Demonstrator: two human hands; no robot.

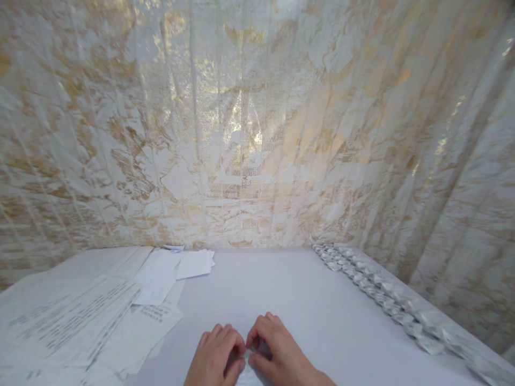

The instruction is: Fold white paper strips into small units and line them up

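Observation:
Close together at the bottom middle of the head view are my left hand [220, 354] and my right hand [276, 346]. Both have their fingers curled and pinched on a small piece of paper [247, 378]. Most of this paper is hidden under the hands or cut off by the lower picture edge, so its full shape cannot be made out. The fingertips of the two hands nearly meet above it.
Printed sheets [80, 316] lie spread in overlapping layers on the left of the white table [257, 284]. Blank white slips [195, 264] rest by the back edge. Rows of small folded paper pieces [374, 284] run along the right side. A patterned curtain [241, 134] hangs behind.

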